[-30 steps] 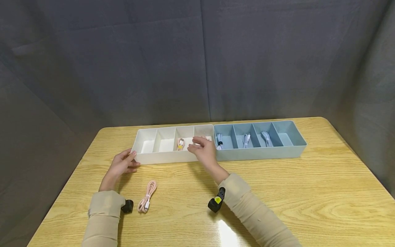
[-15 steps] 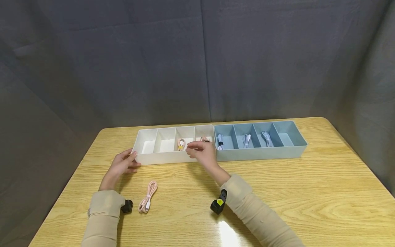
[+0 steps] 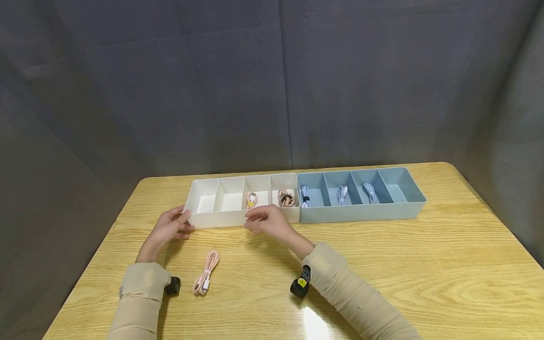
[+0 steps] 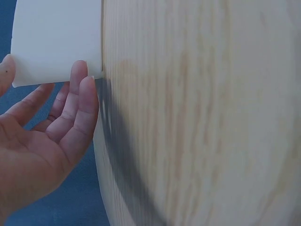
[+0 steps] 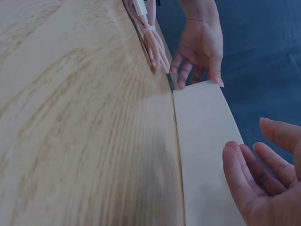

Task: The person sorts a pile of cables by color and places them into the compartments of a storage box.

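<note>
In the head view, my left hand holds the left front corner of a white divided box, thumb at the rim and fingers lower down. The left wrist view shows that hand against the box's end wall. My right hand hovers before the box's front wall with nothing between its loosely bent fingers. A pink cable with a black tie lies in the box's rightmost compartment. Left of it, another compartment holds a pink cable with a yellow tag. A third pink cable, bundled, lies on the table.
A blue-grey divided box adjoins the white one on the right. Its compartments hold a light cable with a black tie, a second light cable and a third light cable. A dark curtain hangs behind the wooden table.
My right hand has drawn back from the white box's rightmost compartment towards the front and left, uncovering the black-tied pink cable there. The left hand stays at its corner.
</note>
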The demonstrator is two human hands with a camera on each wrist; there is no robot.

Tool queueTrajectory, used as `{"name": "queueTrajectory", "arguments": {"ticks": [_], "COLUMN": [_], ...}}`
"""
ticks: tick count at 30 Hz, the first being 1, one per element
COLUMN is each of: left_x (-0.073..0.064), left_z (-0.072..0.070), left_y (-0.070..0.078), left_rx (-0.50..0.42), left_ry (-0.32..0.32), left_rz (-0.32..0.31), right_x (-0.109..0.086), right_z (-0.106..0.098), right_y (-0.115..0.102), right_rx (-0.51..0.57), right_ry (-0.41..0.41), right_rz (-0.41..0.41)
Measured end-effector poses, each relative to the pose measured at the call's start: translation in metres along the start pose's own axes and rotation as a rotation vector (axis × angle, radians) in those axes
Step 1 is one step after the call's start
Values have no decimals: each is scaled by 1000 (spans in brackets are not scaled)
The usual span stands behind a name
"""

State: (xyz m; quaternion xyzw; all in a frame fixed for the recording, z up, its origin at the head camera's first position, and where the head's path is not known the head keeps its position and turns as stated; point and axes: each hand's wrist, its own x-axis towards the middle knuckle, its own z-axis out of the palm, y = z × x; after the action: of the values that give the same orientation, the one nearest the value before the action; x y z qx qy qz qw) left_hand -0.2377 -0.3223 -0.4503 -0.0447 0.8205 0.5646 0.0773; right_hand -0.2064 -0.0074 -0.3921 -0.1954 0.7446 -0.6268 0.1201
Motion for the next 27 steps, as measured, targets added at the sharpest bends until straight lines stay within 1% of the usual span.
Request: {"name": "queueTrajectory", "arguments": {"ticks": [2, 5, 8, 11, 14, 17, 22, 27], "left_x": [0, 0, 5, 10, 14, 16, 17, 15], "left_z": [0, 1, -1, -3, -4, -4, -4, -4], "left_y": [1, 2, -3, -8, -12, -14, -16, -14], "left_rx": [8, 11, 1, -9, -7, -10, -1, 8], "left_ry": [2, -6, -10, -3, -5, -4, -10, -10], "left_rz": [-8, -14, -25, -40, -33, -30, -27, -14], "right_x": [2, 10, 16, 19, 21, 23, 27, 30], "right_z": [2, 5, 9, 13, 16, 19, 25, 31], "right_y": [4, 17, 28, 29, 30, 31, 34, 35], "right_rx": [3, 2, -18, -37, -44, -39, -56, -85], "right_ry": [-17, -38, -68, -106, -136, -163, -215, -263], "right_rz": [0, -2, 12, 23, 26, 11, -11, -7]}}
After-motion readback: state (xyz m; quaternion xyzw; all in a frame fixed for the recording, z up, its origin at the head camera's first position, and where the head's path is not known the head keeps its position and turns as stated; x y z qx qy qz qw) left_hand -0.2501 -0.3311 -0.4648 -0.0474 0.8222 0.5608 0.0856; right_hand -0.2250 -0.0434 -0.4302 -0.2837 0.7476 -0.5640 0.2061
